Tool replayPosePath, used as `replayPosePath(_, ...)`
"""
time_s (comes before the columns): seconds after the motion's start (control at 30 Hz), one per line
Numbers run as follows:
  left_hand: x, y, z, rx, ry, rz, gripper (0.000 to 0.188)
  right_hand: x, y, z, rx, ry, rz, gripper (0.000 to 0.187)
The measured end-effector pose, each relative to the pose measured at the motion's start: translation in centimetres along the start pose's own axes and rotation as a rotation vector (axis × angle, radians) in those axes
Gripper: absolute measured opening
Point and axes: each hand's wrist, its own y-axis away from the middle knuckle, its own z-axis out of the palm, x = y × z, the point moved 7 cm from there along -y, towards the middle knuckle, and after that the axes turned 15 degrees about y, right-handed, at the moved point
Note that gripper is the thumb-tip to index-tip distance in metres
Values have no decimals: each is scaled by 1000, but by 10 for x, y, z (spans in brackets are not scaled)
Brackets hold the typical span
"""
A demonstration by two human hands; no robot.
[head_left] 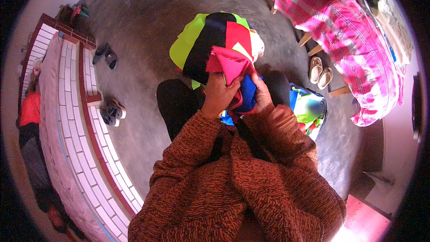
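Both my hands hold a bundle of cloth pieces above my lap. My left hand [218,93] is closed on the pink-red cloth [228,62], whose frayed edge stands up above the fingers. My right hand [262,94] grips the blue cloth [247,93], pressed against the pink one, with its thumb on top. Just beyond my hands, a heap of cloth [201,47] in neon yellow, black and red rests in front of my knees. How the held pieces are joined or folded is partly hidden by my fingers.
Right of my knee stands a bag [309,107] with multicoloured contents. Beige shoes [316,70] lie near a couch under a pink checked cover [327,22]. Dark slippers [105,56] and dark shoes [113,112] lie beside a white-tiled brick platform [74,107] on the left.
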Motion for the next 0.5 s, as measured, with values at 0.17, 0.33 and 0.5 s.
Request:
replayPosePath(0.17, 26, -4, 5, -14, -202, 259, 44, -10, -3, -2, -63, 79, -52, 50)
replayPosePath(0.33, 6, 4, 1, 173, 280, -35, 62, -23, -3, -5, -9, -106, -68, 42)
replayPosePath(0.5, 61, 4, 13, 30, -99, 379, 48, -36, 1, -6, -15, -31, -177, 46)
